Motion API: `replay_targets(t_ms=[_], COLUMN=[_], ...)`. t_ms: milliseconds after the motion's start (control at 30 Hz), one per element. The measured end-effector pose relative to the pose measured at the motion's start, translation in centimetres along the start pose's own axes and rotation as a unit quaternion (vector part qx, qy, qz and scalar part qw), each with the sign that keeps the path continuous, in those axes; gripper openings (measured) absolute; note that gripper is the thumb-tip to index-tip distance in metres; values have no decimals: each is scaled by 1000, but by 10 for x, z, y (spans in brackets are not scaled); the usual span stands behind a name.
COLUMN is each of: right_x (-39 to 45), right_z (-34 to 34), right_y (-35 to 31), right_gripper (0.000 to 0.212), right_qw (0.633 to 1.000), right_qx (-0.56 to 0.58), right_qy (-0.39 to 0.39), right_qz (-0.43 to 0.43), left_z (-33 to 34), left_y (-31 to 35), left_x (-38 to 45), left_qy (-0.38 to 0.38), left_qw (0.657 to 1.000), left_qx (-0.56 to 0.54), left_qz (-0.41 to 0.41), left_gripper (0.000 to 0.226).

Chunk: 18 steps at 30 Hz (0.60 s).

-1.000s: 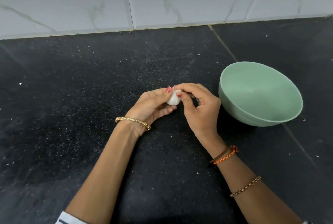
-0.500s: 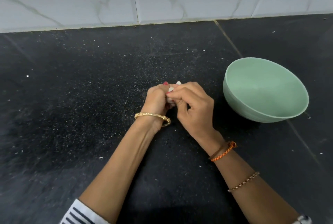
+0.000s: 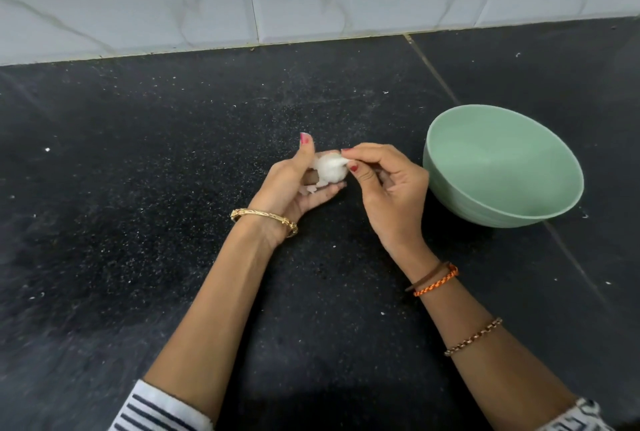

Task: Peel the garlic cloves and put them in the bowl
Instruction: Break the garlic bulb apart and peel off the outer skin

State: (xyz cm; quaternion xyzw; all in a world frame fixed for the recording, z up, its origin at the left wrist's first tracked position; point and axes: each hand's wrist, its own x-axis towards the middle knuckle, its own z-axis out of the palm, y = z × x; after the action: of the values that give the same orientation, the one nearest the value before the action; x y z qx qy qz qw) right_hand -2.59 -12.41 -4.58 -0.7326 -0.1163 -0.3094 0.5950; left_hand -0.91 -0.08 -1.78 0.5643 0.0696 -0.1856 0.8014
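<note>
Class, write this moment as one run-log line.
step: peeling | left hand: holds garlic | right hand: pinches its skin | green bowl: no garlic visible inside, to the right | surface: black counter

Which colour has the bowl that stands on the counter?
The bowl is pale green, inside and outside. It shows best in the head view, the only one.

Left hand (image 3: 294,184) cradles garlic (image 3: 330,170); right hand (image 3: 388,184) pinches its skin.
</note>
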Motion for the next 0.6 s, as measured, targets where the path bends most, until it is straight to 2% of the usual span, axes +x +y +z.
replay_targets(t_ms=[67, 133, 300, 400, 467, 533, 600], right_x=[0, -1, -2, -2, -4, -8, -10], right_z=[1, 2, 2, 2, 3, 8, 11], right_y=[-3, -6, -10, -6, -4, -3, -3], right_gripper=[26, 27, 10, 6, 6, 6, 7], right_qw=[1000, 998, 993, 994, 996, 998, 997], right_qx=[4, 19, 57, 34, 4, -43, -71], right_qy=[-5, -3, -10, -10, -16, -20, -14], right_qz=[21, 54, 105, 105, 91, 49, 2], left_z=[0, -1, 2, 7, 12, 16, 18], left_y=[-1, -3, -4, -5, -7, -10, -11], left_x=[0, 1, 1, 1, 1, 2, 2], left_qy=[-35, -39, -45, -39, -1, 50, 69], left_qw=[999, 998, 996, 997, 998, 996, 995], left_qx=[3, -19, -34, -23, -14, -11, -25], left_qz=[20, 45, 64, 64, 64, 68, 61], left_gripper=[26, 22, 17, 19, 25, 34, 38])
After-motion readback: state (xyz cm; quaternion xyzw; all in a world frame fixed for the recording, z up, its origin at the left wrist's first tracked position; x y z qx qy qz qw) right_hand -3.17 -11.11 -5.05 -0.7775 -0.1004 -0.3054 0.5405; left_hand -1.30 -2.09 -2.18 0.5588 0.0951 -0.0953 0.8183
